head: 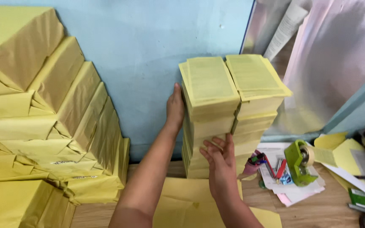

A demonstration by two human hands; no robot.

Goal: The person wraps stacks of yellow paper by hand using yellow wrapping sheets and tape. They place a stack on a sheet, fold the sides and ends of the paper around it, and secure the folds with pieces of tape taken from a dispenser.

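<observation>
Two tall stacks of yellow printed sheets (216,105) stand side by side against the blue wall, on a yellow wrapping sheet (178,202). My left hand (175,107) presses flat against the left side of the left stack, near its top. My right hand (220,158) lies open against the front of the stacks, low down, fingers spread and pointing up. Neither hand grips anything.
Several bundles wrapped in yellow paper (43,118) are piled at the left, up against the wall. On the wooden table at the right lie a green tape dispenser (299,162), scissors and pens (271,166), and loose white and yellow papers (343,156). A shiny sheet (339,55) covers the right wall.
</observation>
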